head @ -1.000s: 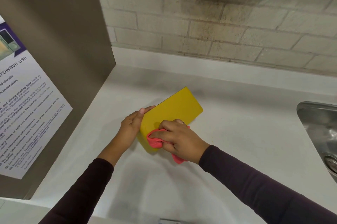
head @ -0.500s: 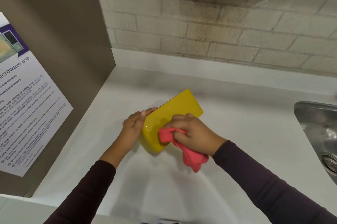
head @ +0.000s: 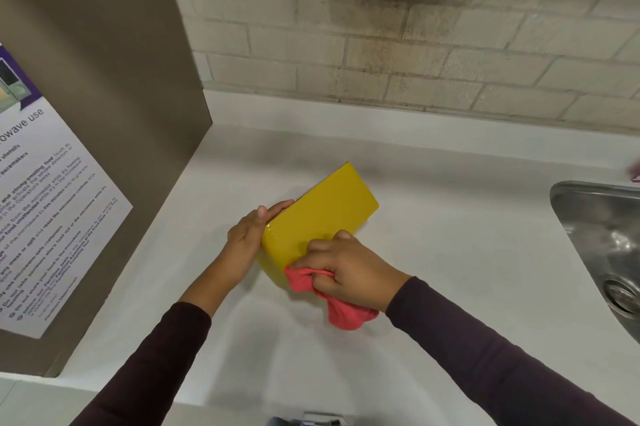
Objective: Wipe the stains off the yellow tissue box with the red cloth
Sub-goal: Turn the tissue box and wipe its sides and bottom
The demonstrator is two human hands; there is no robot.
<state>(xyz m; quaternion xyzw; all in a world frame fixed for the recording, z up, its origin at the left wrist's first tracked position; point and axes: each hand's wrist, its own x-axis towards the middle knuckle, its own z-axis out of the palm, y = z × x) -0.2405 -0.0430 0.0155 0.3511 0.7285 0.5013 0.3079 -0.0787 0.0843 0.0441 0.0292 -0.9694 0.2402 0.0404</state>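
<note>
Left hand (head: 247,238) gripping yellow tissue box (head: 320,214) edge, right hand (head: 346,269) clenching red cloth (head: 332,301) — near corner, bare counter (head: 450,235) around

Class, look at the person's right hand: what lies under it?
Under the right hand the red cloth is bunched, pressed against the near end of the yellow tissue box. Any stains beneath the cloth are covered and cannot be seen.

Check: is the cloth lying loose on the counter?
No, the right hand grips the cloth and presses it against the box.
</note>
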